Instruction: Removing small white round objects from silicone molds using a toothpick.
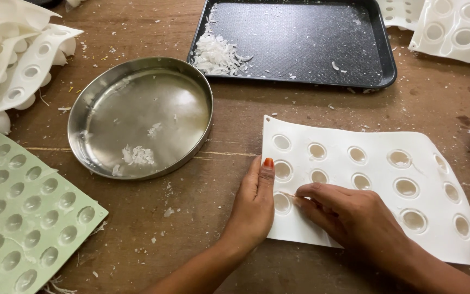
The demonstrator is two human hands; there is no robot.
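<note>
White mould (376, 190), surface at 4 o'clock. My left hand (254, 204) presses its edge flat, open; right hand (349, 215) pinches a thin pick (288, 195) at a cavity. Steel pan (140, 117) at 10 o'clock.

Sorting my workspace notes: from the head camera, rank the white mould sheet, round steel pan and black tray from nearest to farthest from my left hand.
From the left hand:
1. White mould sheet, touching, just right.
2. Round steel pan, up-left.
3. Black tray, top, farthest.
</note>
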